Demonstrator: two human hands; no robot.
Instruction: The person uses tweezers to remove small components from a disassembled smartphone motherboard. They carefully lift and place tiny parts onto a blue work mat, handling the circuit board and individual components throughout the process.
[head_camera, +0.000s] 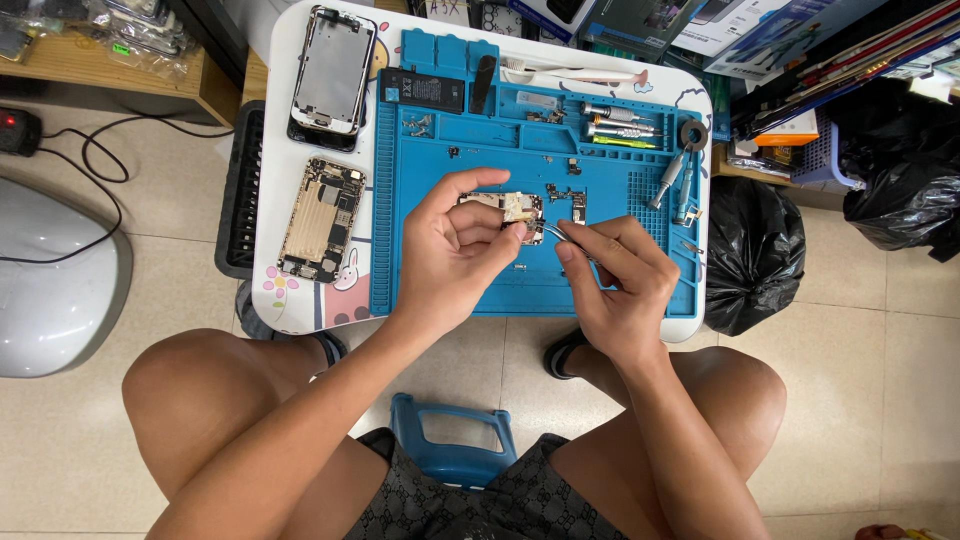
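My left hand (455, 250) pinches a small phone circuit board (510, 208) and holds it just above the blue repair mat (600, 280). My right hand (615, 270) grips thin metal tweezers (556, 234) whose tips touch the board's lower right edge. Both hands meet over the middle of the mat. Left of the mat lie an opened phone body (322, 220) showing its insides and a detached phone screen (331, 72) face down.
A black battery (420, 90), several screwdrivers (620, 122) and small parts sit at the mat's far side. The white table (290, 300) stands low between my knees. A black rubbish bag (752, 250) sits right, boxes behind, a blue stool (450, 440) under me.
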